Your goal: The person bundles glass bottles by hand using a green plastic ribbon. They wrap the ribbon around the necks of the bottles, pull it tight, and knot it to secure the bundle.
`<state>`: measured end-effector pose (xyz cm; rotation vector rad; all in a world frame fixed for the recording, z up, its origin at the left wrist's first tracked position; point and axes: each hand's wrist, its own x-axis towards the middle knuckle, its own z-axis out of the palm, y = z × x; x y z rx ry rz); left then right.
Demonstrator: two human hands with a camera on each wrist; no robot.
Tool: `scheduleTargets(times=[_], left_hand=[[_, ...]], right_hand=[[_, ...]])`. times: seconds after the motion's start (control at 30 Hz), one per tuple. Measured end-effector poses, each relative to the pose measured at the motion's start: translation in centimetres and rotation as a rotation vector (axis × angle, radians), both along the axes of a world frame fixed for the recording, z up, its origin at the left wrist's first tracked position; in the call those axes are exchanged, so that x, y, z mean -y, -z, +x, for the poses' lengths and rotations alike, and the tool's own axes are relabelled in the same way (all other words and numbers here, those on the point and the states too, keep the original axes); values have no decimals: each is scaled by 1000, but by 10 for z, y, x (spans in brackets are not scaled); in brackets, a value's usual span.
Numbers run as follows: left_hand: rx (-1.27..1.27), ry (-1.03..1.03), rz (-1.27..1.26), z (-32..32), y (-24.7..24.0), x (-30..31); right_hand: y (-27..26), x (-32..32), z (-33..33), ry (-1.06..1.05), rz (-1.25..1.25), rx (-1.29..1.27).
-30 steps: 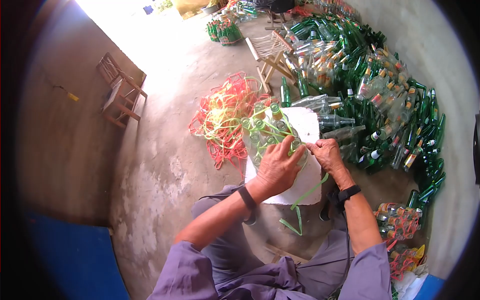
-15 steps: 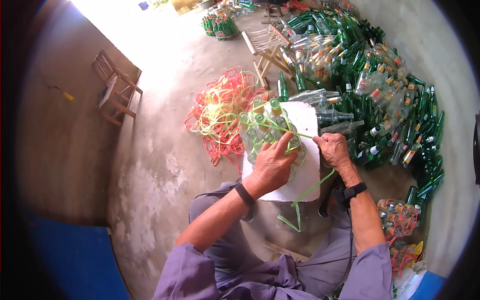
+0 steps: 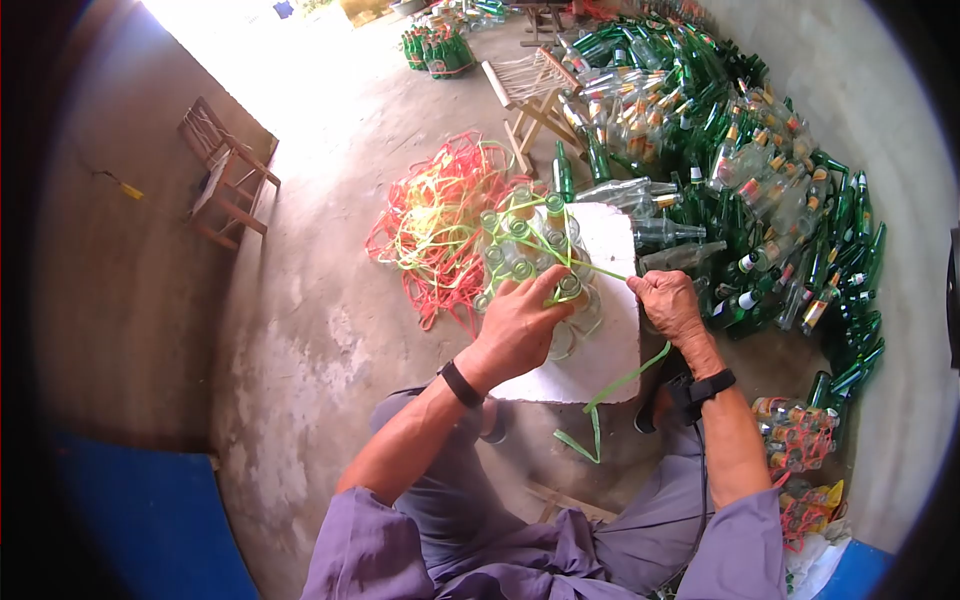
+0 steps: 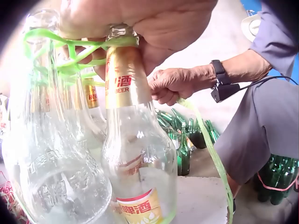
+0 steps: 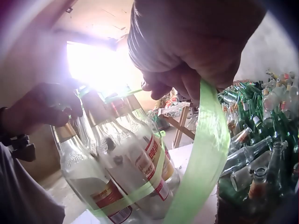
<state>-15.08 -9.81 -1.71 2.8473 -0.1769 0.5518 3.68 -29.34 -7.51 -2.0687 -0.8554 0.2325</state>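
Left hand [image 3: 518,322] curls round the neck of a clear bottle [image 4: 135,154] bunched with others on the white block [image 3: 612,362]; right hand [image 3: 668,303] pinches the green strap [image 5: 198,154], fingers together, just beside them

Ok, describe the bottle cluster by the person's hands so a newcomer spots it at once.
Near the middle of the head view sits a white block. On it stands a cluster of clear bottles, touched by the left hand. Unlike the jumbled pile to the right, they are laced at the necks with green strap gripped by the right hand.
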Motion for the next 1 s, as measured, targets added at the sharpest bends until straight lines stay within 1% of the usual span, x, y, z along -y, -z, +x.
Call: scheduleTargets(times=[0.07,0.1,0.13,0.2,0.27,0.3,0.37,0.4,0.43,0.5,0.53,0.57,0.63,0.67,0.7,0.77,0.8,0.93,1.0], left_hand=[[36,15,-14,0,4,1],[43,14,-15,-1,3,2],[10,-1,-40,-1,3,5],[-16,-16,-68,-1,5,10],[100,-55,-101,1,11,16],[108,-52,-102,1,5,22],[211,-93,-38,-1,-8,35],[205,-58,-23,-3,-15,39],[204,-54,-27,-1,-13,43],[233,18,-66,6,-7,54],[202,50,-91,12,-8,56],[202,58,-103,17,-1,59],[105,62,-196,30,8,64],[92,62,-257,35,13,65],[89,72,-267,38,17,65],[112,13,-328,45,25,65],[72,20,-373,48,25,63],[54,-41,-453,52,30,63],[59,-78,-443,54,32,64]], right_hand=[[-1,2,-2,-8,9,-1],[-5,4,-4,-10,21,-46],[-8,6,-5,-12,33,-90],[-15,9,-9,-9,13,-74],[-21,12,-13,8,-37,-84],[-23,14,-15,10,-37,-76],[-25,16,-20,-23,-37,-208],[-27,17,-21,-35,-70,-242],[-29,18,-23,-29,-73,-243],[-32,16,-29,-14,-50,-316],[-31,16,-29,-20,-17,-378],[-32,17,-31,-9,-26,-379],[-36,17,-33,22,109,-534],[-39,19,-35,-4,189,-670],[-42,21,-35,9,182,-670],[-46,26,-35,-17,191,-957],[-52,28,-35,-47,211,-1070],[-52,31,-37,18,289,-1169],[-50,38,-32,-63,344,-1172]])
